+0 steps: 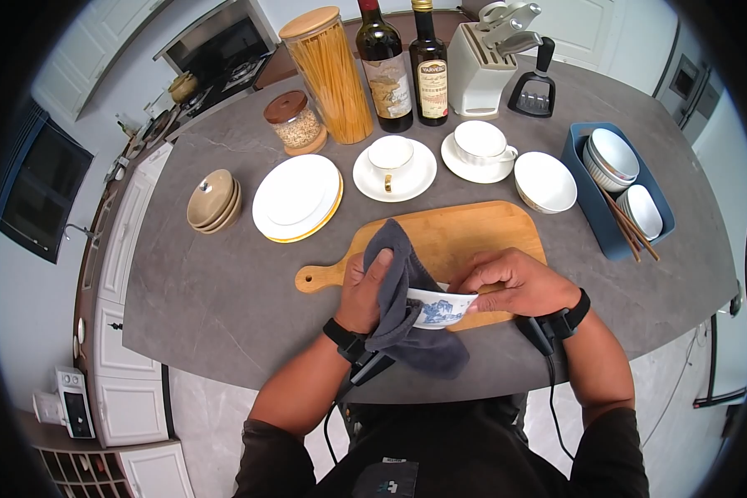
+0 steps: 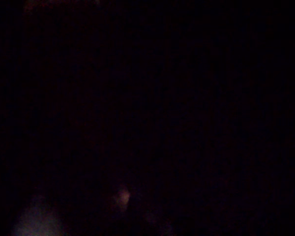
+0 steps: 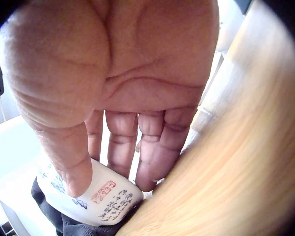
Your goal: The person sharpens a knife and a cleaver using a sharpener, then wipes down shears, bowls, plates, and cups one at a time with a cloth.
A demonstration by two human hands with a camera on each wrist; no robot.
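A white bowl with blue drawings [image 1: 441,308] is held between both hands above the near edge of the wooden board [image 1: 448,236]. Round its left side my left hand [image 1: 362,292] grips it through a dark grey cloth [image 1: 402,332], which hangs below the bowl. My right hand [image 1: 513,284] pinches the right rim, thumb outside and fingers at the inner side. In the right wrist view the thumb of the hand [image 3: 113,98] presses the bowl's wall [image 3: 98,196], near red and black writing. The left wrist view is almost black.
Behind the board stand white plates [image 1: 295,199], two cups on saucers [image 1: 394,178] and a white bowl [image 1: 545,183]. Brown bowls [image 1: 214,202] are at left, a blue bin [image 1: 598,217] with bowls and chopsticks at right. Jars, bottles and a knife block [image 1: 479,70] line the back.
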